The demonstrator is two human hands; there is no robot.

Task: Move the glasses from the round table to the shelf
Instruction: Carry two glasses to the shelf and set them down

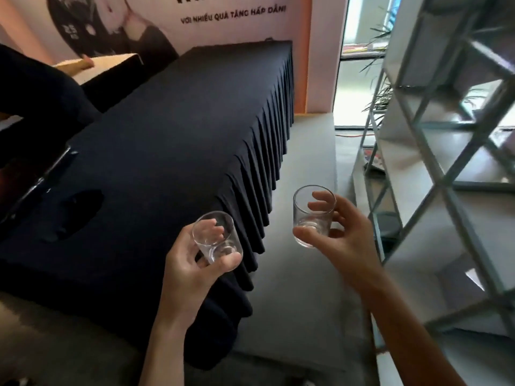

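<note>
Up close, both hands are loaded. The left hand (192, 263) curls fingers and thumb round the left glass (216, 236), a short clear tumbler. The right hand (342, 240) pinches the right glass (313, 215), its twin, between thumb and curled fingers.

Biggest thing out there is the long table draped in black pleated cloth (172, 129), running away on the left and filling most of the view. On the right stands the pale grey metal shelf with diagonal braces (434, 174), its boards stacked from top to bottom. Behind the table hangs a pink and white printed banner (223, 20). Between table and shelf runs a strip of grey floor (303, 151). Spiky green plant leaves (381, 98) poke out by the shelf's far end.

Down to the small stuff. The left glass is tilted, its mouth towards the camera, and hangs over the table's pleated edge. The right glass sits nearly upright, held over the floor, near the shelf but apart from it.
</note>
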